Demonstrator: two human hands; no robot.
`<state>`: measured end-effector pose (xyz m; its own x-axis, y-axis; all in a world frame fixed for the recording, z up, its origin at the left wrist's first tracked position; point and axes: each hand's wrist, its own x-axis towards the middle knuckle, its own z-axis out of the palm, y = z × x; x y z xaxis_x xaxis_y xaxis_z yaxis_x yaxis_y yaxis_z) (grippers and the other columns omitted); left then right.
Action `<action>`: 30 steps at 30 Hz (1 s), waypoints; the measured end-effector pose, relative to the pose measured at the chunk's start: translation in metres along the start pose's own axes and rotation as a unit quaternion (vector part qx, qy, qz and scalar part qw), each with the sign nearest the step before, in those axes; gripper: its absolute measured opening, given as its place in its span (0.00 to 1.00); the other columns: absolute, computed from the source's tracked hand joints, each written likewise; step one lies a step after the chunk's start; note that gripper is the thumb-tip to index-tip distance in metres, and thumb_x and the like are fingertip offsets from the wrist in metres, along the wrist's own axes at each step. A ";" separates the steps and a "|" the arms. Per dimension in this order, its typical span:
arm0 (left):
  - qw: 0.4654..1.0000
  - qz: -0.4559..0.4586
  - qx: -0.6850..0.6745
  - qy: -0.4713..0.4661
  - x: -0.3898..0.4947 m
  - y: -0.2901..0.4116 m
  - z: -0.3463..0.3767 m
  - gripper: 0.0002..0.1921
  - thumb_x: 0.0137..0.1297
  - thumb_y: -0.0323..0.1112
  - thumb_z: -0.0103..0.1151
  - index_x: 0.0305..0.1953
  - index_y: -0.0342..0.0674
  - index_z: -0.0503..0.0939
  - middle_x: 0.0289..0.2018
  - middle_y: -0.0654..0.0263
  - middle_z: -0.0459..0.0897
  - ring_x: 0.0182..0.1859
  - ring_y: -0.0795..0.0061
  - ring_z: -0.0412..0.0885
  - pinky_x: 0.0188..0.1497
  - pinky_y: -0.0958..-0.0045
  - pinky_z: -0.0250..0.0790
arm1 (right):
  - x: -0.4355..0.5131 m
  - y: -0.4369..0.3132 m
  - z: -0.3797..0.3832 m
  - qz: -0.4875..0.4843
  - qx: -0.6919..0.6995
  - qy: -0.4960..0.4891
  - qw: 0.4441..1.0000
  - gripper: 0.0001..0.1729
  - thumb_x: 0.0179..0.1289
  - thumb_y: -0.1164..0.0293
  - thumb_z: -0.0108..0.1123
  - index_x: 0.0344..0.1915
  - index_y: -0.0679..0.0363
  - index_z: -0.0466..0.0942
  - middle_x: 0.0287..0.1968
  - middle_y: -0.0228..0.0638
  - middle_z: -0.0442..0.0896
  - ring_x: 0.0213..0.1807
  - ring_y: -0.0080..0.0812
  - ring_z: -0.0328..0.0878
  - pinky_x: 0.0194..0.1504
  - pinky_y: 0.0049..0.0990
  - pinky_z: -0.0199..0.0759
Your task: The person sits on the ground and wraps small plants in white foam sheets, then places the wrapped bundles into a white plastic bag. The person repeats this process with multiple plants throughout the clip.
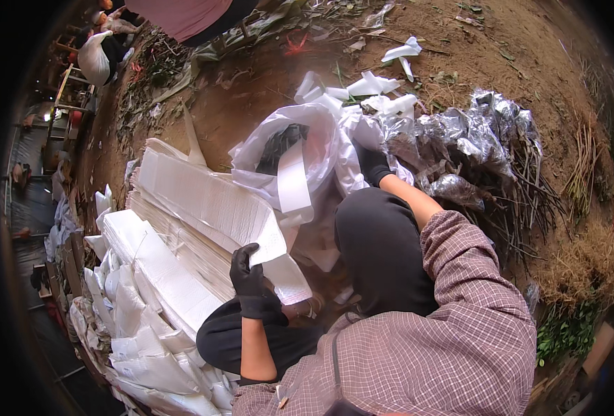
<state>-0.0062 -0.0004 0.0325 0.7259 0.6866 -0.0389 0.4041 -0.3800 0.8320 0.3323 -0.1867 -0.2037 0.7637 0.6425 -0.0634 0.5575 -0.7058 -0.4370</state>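
Note:
My left hand [247,281], in a black glove, grips the near edge of a white padded sleeve [270,239]. This sleeve lies on top of a tall stack of flat white sleeves [182,221], its near end bent up. To the right, a white plastic bag [244,164] stands with its mouth gaping and a white strip [294,182] hanging over the rim. My right hand [373,164], also gloved in black, reaches between the bag's crumpled side and bare-stemmed plants [457,140] wrapped in clear plastic film. Its fingers are hidden, so its grip is unclear.
Several filled white packets [151,359] are heaped at lower left. White peeled strips [372,86] litter the soil. Dry roots [580,265] and leafy green stems [561,333] lie at right. A person [192,15] is close at the top; a white sack [96,60] shows farther left.

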 end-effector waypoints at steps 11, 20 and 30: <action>0.974 -0.008 0.219 0.058 -0.013 0.020 -0.014 0.25 0.48 0.17 0.51 0.48 0.45 0.83 0.39 0.58 0.82 0.38 0.62 0.80 0.41 0.68 0.72 | -0.020 0.005 -0.055 -0.008 -0.066 -0.110 0.992 0.28 0.57 0.70 0.57 0.60 0.52 0.68 0.50 0.45 0.80 0.40 0.49 0.83 0.40 0.44 0.75; 0.974 -0.005 0.195 0.111 -0.013 0.035 -0.017 0.21 0.48 0.17 0.52 0.43 0.43 0.85 0.27 0.61 0.72 0.30 0.64 0.74 0.34 0.68 0.68 | 0.072 -0.145 -0.136 -0.202 -0.075 -0.056 0.975 0.12 0.61 0.67 0.54 0.45 0.53 0.76 0.30 0.39 0.84 0.31 0.46 0.83 0.32 0.39 0.75; 0.983 0.013 0.169 0.072 -0.014 0.034 -0.017 0.23 0.48 0.19 0.55 0.46 0.46 0.85 0.26 0.61 0.74 0.29 0.65 0.74 0.34 0.68 0.67 | 0.141 -0.190 -0.013 -0.089 -0.020 -0.124 0.988 0.20 0.71 0.62 0.43 0.53 0.58 0.77 0.54 0.43 0.79 0.58 0.43 0.74 0.59 0.37 0.66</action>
<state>-0.0120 -0.0129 0.0706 0.6617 0.7455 0.0796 0.5663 -0.5665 0.5987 0.3388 0.0339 -0.1180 0.5517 0.8077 -0.2080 0.6929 -0.5827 -0.4247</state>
